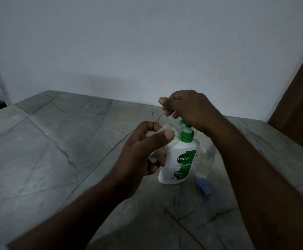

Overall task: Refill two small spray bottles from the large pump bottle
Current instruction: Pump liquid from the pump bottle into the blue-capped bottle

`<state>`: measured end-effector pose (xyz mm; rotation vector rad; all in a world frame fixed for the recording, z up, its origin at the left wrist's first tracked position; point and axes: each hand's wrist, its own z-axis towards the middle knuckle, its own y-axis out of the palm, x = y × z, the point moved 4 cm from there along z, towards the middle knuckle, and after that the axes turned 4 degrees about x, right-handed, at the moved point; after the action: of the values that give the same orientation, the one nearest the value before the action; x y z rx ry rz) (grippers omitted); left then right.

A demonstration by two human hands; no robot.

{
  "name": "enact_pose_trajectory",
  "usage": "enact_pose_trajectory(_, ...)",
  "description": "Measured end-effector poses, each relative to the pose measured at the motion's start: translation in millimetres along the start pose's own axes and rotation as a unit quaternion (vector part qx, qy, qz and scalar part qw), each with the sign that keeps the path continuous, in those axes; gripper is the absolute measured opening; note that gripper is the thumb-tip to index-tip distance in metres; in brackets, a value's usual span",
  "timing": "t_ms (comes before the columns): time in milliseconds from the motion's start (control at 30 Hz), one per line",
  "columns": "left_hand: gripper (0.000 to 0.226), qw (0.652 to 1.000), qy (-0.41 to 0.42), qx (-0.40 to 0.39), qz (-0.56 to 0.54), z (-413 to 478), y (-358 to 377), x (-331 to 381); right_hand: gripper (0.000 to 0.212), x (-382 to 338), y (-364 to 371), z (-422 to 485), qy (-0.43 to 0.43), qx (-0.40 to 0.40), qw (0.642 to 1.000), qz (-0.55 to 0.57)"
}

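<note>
Left hand [138, 152] grips small clear bottle [165, 139], tilted, mouth at pump bottle [179, 163] spout; right hand [186, 109] curled closed atop pump head. Blue cap [204, 186] on worktop [57, 150] beside pump bottle.

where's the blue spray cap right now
In the head view the blue spray cap lies on the table, just right of the pump bottle base, under the right forearm.

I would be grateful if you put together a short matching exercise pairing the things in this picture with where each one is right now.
Things:
1. small clear bottle
2. large pump bottle
3. blue spray cap
4. right hand

Places:
A. lying on the table to the right of the pump bottle
B. resting on the green pump head
C. held tilted in the left hand, neck at the pump spout
D. standing upright on the table

Pairs: 1-C, 2-D, 3-A, 4-B
</note>
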<state>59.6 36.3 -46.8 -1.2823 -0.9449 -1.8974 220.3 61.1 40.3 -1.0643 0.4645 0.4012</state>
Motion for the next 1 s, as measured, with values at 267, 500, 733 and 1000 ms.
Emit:
enact_pose_trajectory(267,0.044,0.998,0.003,-0.02,-0.053,1,0,-1,0.044,1,8,-5,0.022,-0.077,0.997,0.023)
enact_pose_trajectory(500,0.047,0.997,-0.026,-0.035,-0.065,2,-2,-6,0.044,3,10,-4,0.03,-0.081,0.996,0.017)
enact_pose_trajectory(733,0.059,0.999,-0.01,-0.028,-0.033,-2,-2,-7,0.042,0,1,0,-0.003,0.001,1.0,0.006)
enact_pose_trajectory(1000,0.058,0.999,-0.028,0.013,-0.016,0,-4,-8,0.041,6,12,-1,0.029,-0.082,0.996,0.029)
